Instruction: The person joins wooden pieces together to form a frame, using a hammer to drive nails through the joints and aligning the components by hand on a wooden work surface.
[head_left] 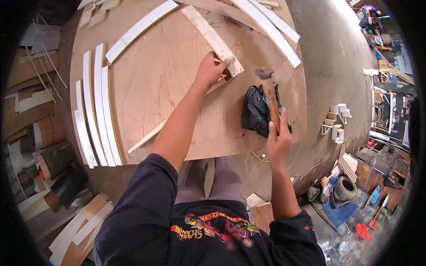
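Note:
My left hand (214,71) is closed round the near end of a pale wooden strip (208,33), where a second, thinner strip (148,137) meets it at an angle. Both strips lie on the plywood tabletop (146,93). In my right hand (278,137) is a hammer (271,95), gripped low on its wooden handle, with its slightly blurred head raised to the right of the joined strips. A crumpled black plastic bag (255,111) rests on the table beneath the hammer. What lies under my left fingers is partly hidden.
Several curved white-edged strips (95,106) line the table's left side, and more (268,31) lie at its far right. Small white blocks (337,119) stand on the floor to the right. A cable (306,173) trails near the table's front right corner. Wood offcuts (82,226) are piled at lower left.

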Tool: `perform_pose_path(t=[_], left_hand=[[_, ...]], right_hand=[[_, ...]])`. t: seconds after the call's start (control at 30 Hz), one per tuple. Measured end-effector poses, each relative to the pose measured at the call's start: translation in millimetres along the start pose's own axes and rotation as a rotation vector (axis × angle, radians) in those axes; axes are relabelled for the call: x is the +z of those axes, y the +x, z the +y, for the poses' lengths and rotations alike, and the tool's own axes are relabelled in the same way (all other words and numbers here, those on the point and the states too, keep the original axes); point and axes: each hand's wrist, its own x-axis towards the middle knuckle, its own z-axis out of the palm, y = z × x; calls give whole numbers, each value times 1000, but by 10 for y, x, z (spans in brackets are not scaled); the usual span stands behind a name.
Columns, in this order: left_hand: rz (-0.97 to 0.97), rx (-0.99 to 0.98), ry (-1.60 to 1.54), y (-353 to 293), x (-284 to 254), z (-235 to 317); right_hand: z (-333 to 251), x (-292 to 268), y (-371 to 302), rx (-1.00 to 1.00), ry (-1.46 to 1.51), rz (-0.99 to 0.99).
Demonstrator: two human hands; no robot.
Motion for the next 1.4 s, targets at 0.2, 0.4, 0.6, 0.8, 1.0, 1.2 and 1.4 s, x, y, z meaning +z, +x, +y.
perform_pose_path(t=[0.2,0.4,0.6,0.8,1.0,1.2,1.4], left_hand=[[-23,-29,-24,133,-116,-139],[-13,-168,67,39,-177,-95],[-18,-183,112,-42,-82,9],[-25,-115,60,-174,60,-220],[-118,-223,124,-326,159,-313],[-7,-292,452,-815,-24,100],[19,-154,1159,-1789,-1086,56]], right_hand=[[475,-283,394,232,-309,-70],[1084,230,873,203,-382,-161],[1251,195,934,207,-318,-232],[517,217,1260,121,215,-350],[20,825,1543,-188,146,-357],[111,1063,1710,18,273,-840],[65,1188,1711,149,370,-791]])
